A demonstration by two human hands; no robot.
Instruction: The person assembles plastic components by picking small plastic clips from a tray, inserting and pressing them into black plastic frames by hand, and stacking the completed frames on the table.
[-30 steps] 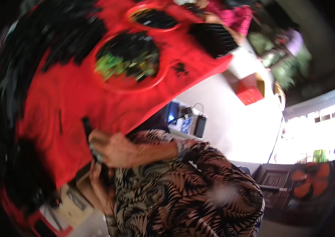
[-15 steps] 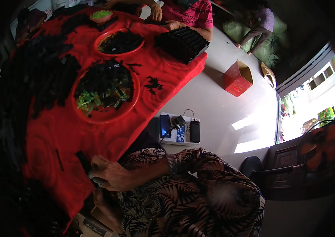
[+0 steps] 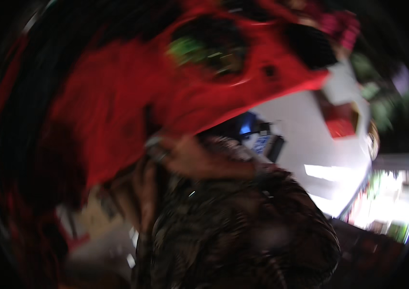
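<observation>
With my right hand (image 3: pixel 181 154) I am gripping a dark strip (image 3: pixel 148 116), its end projecting beyond the fingers; my left hand (image 3: pixel 146 185) is sitting just below, grip indeterminable through blur.

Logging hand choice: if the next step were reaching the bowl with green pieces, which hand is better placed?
Probably the right hand: it lies nearer the bowl, at the edge of the red tablecloth, while the left hand sits lower in view, farther away. Blur hides whether either is free.
</observation>
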